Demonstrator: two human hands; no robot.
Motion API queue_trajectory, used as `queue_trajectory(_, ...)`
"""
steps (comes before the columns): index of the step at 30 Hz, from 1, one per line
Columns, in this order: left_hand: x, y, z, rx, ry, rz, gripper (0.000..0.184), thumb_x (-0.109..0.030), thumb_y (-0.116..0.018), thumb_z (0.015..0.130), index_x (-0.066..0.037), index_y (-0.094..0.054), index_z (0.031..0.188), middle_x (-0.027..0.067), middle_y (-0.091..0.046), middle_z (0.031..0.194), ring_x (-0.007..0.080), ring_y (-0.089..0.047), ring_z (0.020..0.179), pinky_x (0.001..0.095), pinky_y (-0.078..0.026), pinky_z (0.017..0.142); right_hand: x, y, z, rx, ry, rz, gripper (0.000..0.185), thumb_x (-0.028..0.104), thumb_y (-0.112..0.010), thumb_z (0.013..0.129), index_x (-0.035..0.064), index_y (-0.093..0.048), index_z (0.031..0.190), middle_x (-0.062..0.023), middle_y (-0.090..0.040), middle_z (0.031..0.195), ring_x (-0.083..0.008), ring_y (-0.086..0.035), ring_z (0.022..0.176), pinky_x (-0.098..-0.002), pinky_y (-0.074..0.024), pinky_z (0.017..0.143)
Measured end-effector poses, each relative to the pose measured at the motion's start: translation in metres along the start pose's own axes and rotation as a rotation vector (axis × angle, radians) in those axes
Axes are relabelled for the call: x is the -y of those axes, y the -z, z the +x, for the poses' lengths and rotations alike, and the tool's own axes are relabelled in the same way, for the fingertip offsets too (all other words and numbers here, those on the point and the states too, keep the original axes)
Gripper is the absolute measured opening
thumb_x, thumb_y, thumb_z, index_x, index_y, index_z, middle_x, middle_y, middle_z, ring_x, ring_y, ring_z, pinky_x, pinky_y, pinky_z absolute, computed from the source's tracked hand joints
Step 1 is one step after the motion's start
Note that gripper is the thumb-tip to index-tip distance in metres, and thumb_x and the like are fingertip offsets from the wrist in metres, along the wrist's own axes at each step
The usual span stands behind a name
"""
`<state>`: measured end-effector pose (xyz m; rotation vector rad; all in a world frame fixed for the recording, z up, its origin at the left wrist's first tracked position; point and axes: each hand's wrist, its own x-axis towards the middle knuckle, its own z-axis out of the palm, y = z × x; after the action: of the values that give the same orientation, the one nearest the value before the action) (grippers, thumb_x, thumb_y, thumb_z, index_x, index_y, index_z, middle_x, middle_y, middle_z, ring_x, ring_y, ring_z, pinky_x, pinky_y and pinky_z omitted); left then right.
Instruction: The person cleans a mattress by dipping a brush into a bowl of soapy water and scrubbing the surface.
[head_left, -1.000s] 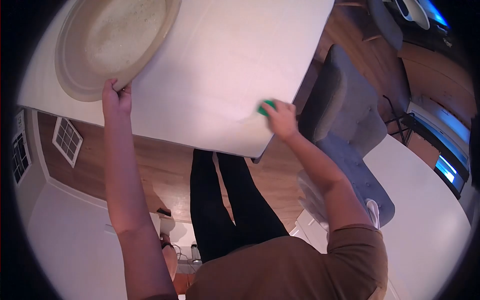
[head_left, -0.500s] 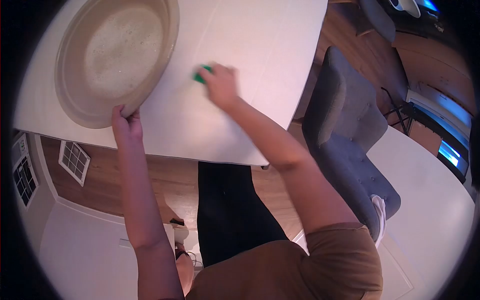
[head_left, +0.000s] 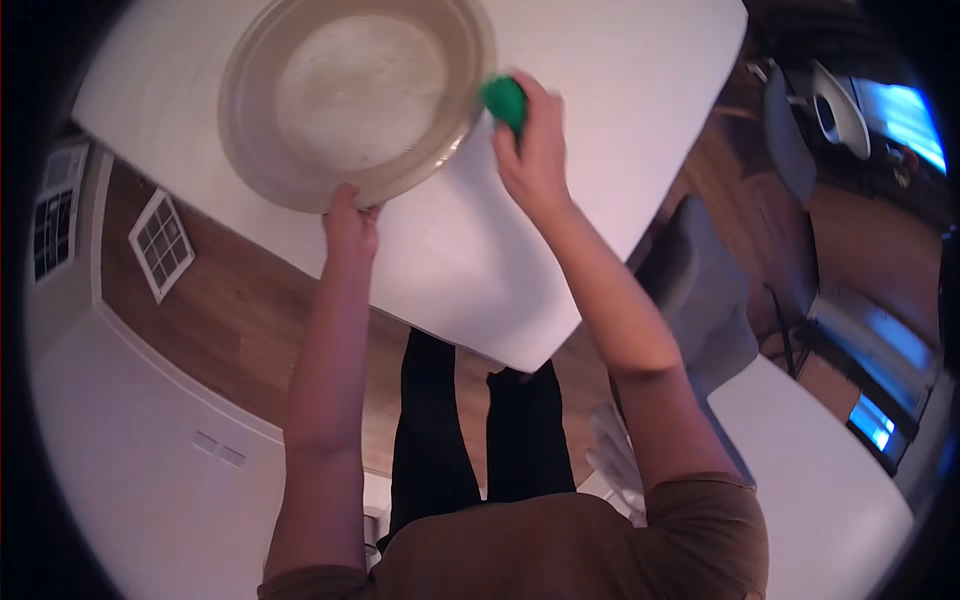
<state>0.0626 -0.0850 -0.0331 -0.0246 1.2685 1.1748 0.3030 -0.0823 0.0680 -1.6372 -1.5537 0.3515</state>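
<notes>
Hands apart. Left hand [head_left: 350, 225] clamped on the near rim of a beige basin [head_left: 252, 120], thumb on top, fingers curled beneath. Basin lies directly ahead of that hand, over the white desk [head_left: 465, 280]; pale liquid [head_left: 360, 85] in its bottom. Right hand [head_left: 537, 155] grips a green sponge-like block [head_left: 504, 102] between thumb and fingers, just beyond the basin's right rim; contact with rim cannot be told. Grey chair [head_left: 705, 320] stands to the right of the right forearm.
</notes>
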Motion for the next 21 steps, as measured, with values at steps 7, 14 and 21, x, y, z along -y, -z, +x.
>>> queue_trajectory(7,0.034,-0.026,-0.048,-0.027,-0.012,-0.092,0.047,-0.005,-0.053,0.084,-0.002,-0.036,0.128,0.014,-0.047,0.122,0.0291,-0.056,0.107,0.0463,-0.056,0.081,-0.022,-0.145,0.077,0.534,-0.053,-0.491,0.032,0.014,-0.049,0.085,0.0068,-0.052,0.116,-0.0171,-0.056,0.113,-0.0324,-0.057,0.107,-0.0431,-0.0463,0.089)
queue_trajectory(14,0.046,-0.047,-0.071,-0.166,-0.077,-0.189,0.039,-0.003,-0.051,0.084,0.0,-0.041,0.121,0.0156,-0.051,0.118,0.0318,-0.056,0.108,0.0538,-0.049,0.092,-0.025,-0.108,0.061,0.48,0.113,-0.294,0.04,0.007,-0.058,0.079,0.0048,-0.049,0.118,-0.0196,-0.056,0.111,-0.0369,-0.057,0.103,-0.0454,-0.0483,0.087)
queue_trajectory(21,0.058,-0.051,-0.055,-0.164,-0.135,-0.161,0.038,-0.005,-0.052,0.084,0.001,-0.041,0.121,0.014,-0.053,0.114,0.0313,-0.058,0.104,0.0487,-0.056,0.081,-0.03,-0.037,0.065,0.696,0.343,-0.564,0.039,0.013,-0.062,0.078,0.0135,-0.058,0.117,-0.0159,-0.058,0.105,-0.0349,-0.06,0.096,-0.0441,-0.0507,0.082)
